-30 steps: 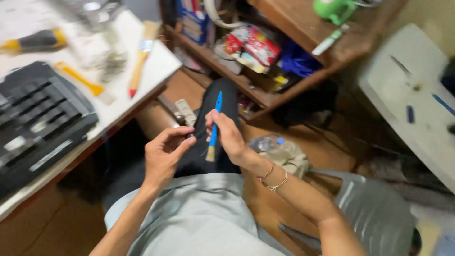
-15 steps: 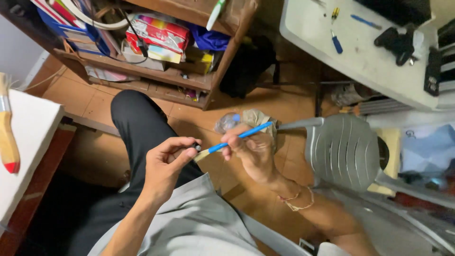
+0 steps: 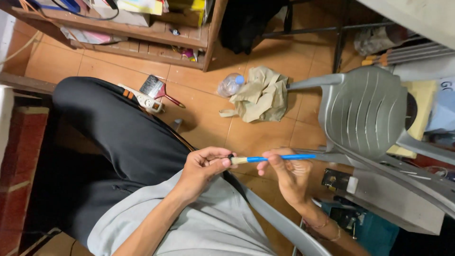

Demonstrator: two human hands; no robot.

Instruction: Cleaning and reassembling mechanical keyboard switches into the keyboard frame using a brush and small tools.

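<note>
Holding a small blue-handled brush (image 3: pixel 272 158) between both hands above the lap.

The left hand (image 3: pixel 201 168) pinched the bristle end with narrowed fingertips while the right hand (image 3: pixel 289 175) closed lightly around the handle, keeping it level; working the bristles well likely called for a steady handle and gentle fingertip pressure. Beyond lay the tiled floor (image 3: pixel 199 80) with a crumpled cloth (image 3: pixel 260 95), a plastic bottle (image 3: pixel 230 85), a wider paintbrush (image 3: pixel 159 89), a grey plastic chair (image 3: pixel 365 114) and a wooden shelf (image 3: pixel 137 35).
</note>
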